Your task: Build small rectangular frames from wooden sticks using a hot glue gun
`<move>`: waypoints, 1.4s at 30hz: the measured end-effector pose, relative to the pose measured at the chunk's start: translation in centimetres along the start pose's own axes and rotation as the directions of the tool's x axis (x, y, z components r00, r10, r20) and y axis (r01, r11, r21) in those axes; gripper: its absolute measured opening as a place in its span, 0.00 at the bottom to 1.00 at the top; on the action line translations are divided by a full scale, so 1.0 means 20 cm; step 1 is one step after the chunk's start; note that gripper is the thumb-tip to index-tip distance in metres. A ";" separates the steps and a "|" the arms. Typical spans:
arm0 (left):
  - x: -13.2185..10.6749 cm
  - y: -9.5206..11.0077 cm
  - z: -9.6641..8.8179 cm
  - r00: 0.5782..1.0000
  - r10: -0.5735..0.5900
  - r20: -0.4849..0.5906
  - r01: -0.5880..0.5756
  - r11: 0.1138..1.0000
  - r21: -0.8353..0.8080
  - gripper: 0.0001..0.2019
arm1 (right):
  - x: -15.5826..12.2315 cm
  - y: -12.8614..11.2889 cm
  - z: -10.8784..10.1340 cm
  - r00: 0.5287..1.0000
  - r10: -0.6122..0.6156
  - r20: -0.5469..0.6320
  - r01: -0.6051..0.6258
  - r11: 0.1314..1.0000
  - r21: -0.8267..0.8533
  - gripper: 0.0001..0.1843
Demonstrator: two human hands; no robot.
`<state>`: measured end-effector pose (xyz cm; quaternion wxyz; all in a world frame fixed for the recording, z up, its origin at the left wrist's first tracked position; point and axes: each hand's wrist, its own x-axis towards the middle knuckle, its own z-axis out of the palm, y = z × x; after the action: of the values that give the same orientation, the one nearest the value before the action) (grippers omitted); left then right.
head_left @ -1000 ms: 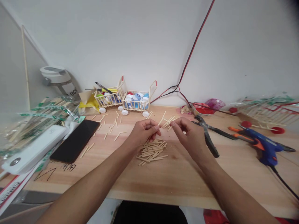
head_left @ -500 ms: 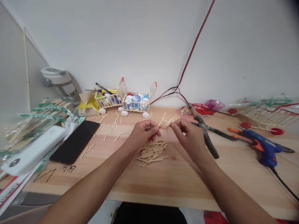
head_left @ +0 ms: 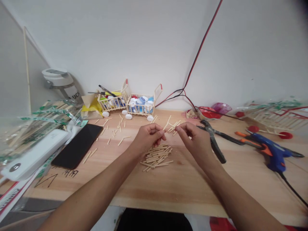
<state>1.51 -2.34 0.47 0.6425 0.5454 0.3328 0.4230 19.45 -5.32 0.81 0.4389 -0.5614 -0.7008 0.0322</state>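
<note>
At far left, against a pale partition, a thin upright wooden rod (head_left: 27, 70) and a grey-and-white tumbler (head_left: 59, 81). Below them, a plastic-wrapped bundle of wooden sticks (head_left: 40, 128) with green-printed tape, partly behind a white power bank (head_left: 36, 150). Just beside that, a black smartphone (head_left: 78, 146) lying flat on the wooden surface (head_left: 183, 186). Farther back, a yellow-and-tan paper packet (head_left: 90, 107), then two small stick-built carts (head_left: 112, 102) (head_left: 141, 104) loaded with bottle caps, white cap wheels beneath them, a dark-handled tool resting across the first. Loose cut sticks (head_left: 113, 133) scattered in front of the carts.

Mid-surface, the left hand (head_left: 148, 138) curled, thumb and forefinger pinching a short wooden stick (head_left: 156, 141), directly above a loose pile of cut sticks (head_left: 157, 157). Just right of it, the right hand (head_left: 193, 138) raised, fingertips drawn together near the left hand and not touching it; anything between them too small to tell.

Beyond, black-handled pliers (head_left: 213, 138) lying open beside the right hand, a red dish (head_left: 208, 113) and pink plastic cup (head_left: 221, 108) behind them, then a blue-and-orange glue gun (head_left: 271, 154) with its black cord, red discs on a stick axle (head_left: 267, 132), and a wrapped stick frame (head_left: 271, 117) at far right.
</note>
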 end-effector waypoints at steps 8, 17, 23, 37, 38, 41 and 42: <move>0.00 0.00 0.00 1.000 -0.019 0.006 0.019 1.000 0.020 0.13 | 0.00 -0.01 -0.01 1.000 0.003 0.007 -0.003 1.000 -0.002 0.12; 0.00 0.00 0.00 1.000 0.012 0.014 -0.012 1.000 0.013 0.13 | 0.00 -0.01 0.00 1.000 0.009 0.013 -0.009 1.000 -0.013 0.12; 0.01 -0.02 -0.01 1.000 0.013 0.010 -0.013 1.000 0.024 0.12 | 0.00 -0.01 0.00 1.000 0.011 0.014 -0.011 1.000 -0.009 0.12; 0.00 -0.01 -0.01 1.000 0.012 0.009 -0.013 0.999 0.033 0.12 | -0.01 0.00 0.01 1.000 0.021 0.022 -0.021 1.000 0.010 0.13; 0.01 -0.02 -0.01 1.000 0.011 0.009 -0.011 0.999 0.032 0.12 | -0.01 0.00 0.01 1.000 0.018 0.024 -0.018 1.000 0.007 0.13; 0.01 -0.02 -0.01 1.000 0.011 0.012 -0.012 0.999 0.034 0.11 | -0.01 0.00 0.01 1.000 0.013 0.026 -0.013 1.000 0.003 0.13; 0.01 -0.02 -0.01 1.000 0.013 0.012 -0.014 0.999 0.038 0.11 | -0.01 0.00 0.01 1.000 0.013 0.026 -0.014 1.000 0.004 0.13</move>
<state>1.47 -2.13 -0.05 0.6313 0.5623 0.3331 0.4176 19.33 -5.37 0.64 0.4305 -0.5648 -0.7027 0.0439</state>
